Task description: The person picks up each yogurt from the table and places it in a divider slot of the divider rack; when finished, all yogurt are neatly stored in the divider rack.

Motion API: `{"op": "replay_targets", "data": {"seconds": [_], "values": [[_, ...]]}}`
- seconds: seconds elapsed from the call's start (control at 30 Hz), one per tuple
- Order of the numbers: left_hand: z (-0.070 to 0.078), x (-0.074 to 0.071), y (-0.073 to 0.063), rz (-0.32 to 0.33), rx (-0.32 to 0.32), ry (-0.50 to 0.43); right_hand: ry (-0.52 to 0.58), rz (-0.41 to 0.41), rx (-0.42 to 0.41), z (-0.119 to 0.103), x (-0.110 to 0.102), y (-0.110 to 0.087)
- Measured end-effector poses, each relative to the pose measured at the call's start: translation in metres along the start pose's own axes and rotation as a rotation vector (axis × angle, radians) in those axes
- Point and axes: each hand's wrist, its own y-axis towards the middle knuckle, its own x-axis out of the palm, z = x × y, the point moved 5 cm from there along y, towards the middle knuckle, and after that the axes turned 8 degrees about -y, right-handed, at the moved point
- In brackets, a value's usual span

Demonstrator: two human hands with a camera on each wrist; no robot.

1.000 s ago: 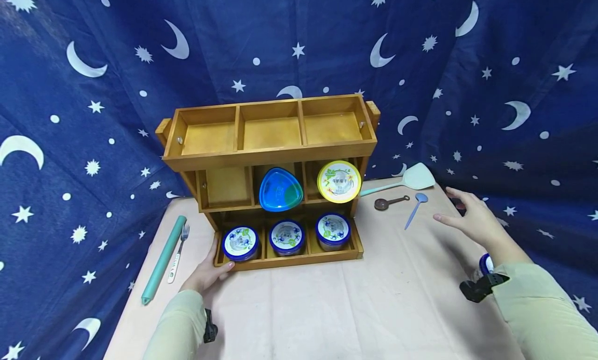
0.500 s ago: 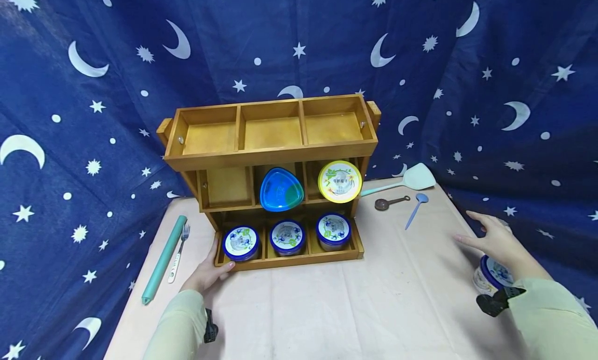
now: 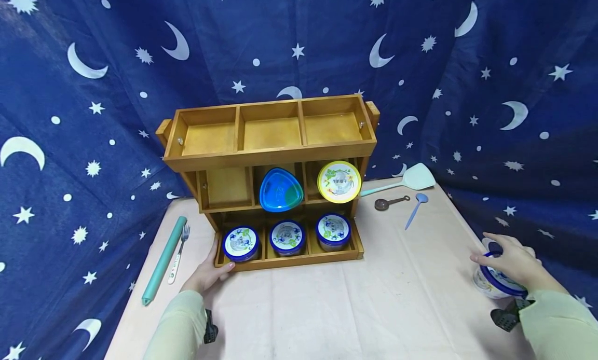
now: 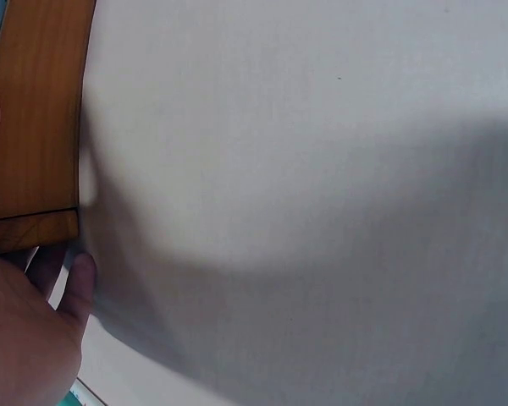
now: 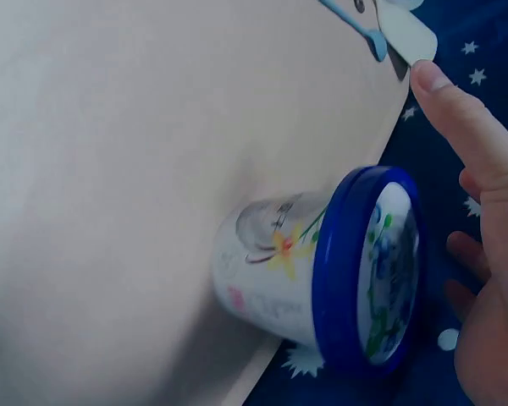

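Observation:
At the middle of the head view stands a three-tier wooden rack (image 3: 271, 153). My left hand (image 3: 207, 274) grips its lower left corner, thumb at the front and fingers round the side. In the left wrist view the fingers (image 4: 83, 279) reach past the wood's end. Over at the right table edge, my right hand (image 3: 514, 261) hovers over a white tub (image 5: 275, 279) with a blue lid (image 5: 337, 271). Its thumb and fingers are spread apart, and in the right wrist view they stand off the lid. The hand covers part of the lid in the head view.
Three blue-lidded tubs (image 3: 286, 236) fill the rack's bottom tier. A yellow-lidded tub (image 3: 339, 181) and a blue triangular container (image 3: 280, 189) sit in the middle tier. At right lie a spatula (image 3: 418, 177), brown scoop (image 3: 381, 204) and blue spoon (image 3: 415, 212); at left, a green roll (image 3: 163, 261) and fork (image 3: 177, 253).
My right hand has moved right and toward me, from beyond the blue-lidded tub to over it, and more of the tub shows. The left hand stays on the rack.

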Motion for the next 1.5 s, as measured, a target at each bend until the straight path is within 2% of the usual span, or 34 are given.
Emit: {"op": "replay_targets", "data": {"seconds": [0.27,0.5,0.67,1.07,1.5], "values": [[-0.001,0.0,-0.001,-0.005,-0.007,0.006,-0.004,-0.019,0.008,0.011,0.009,-0.004],[0.001,0.001,-0.002,0.003,-0.012,-0.015,0.011,0.042,0.032,0.013,0.012,-0.008],[-0.001,0.001,-0.002,0.001,-0.02,-0.049,0.014,0.043,0.026,0.011,0.015,-0.008],[0.0,0.0,-0.001,0.004,0.0,-0.009,0.035,0.087,-0.089,-0.004,0.016,-0.001],[0.003,0.0,-0.005,0.009,0.002,0.007,0.07,0.017,-0.136,-0.031,0.015,0.009]]}}
